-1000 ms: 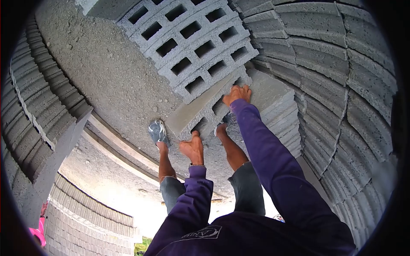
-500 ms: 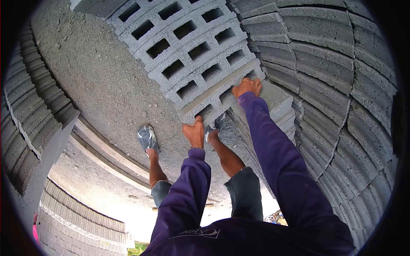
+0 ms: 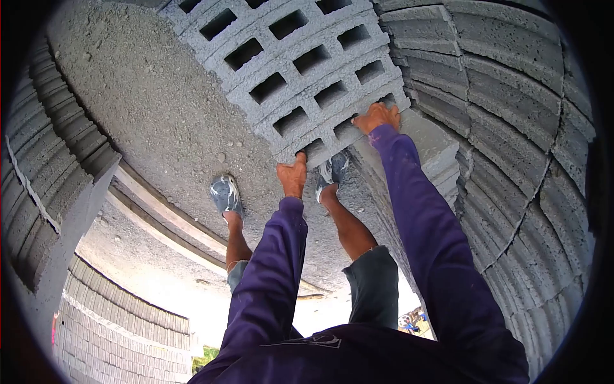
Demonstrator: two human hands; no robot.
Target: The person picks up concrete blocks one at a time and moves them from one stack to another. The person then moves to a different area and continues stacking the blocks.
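Both hands are on the nearest hollow concrete block [image 3: 327,141] of a row whose openings face up. My left hand [image 3: 293,175] grips its left end, with fingers hooked into the left opening. At the right end, my right hand [image 3: 378,118] has its fingers in and over the openings. The block lies flush against the row of grey blocks [image 3: 297,59] beyond it. Fingertips inside the openings are hidden.
Tall stacks of blocks [image 3: 511,128] curve along the right, with a lower stack [image 3: 425,144] beside my right forearm. More stacks [image 3: 48,160] stand at the left. Wooden planks [image 3: 169,217] lie on the gravelly ground [image 3: 147,96], left of my shoes [image 3: 226,194].
My hands have moved the block forward from a tilted position, apart from the row, until it sits flush against it. The view has shifted slightly.
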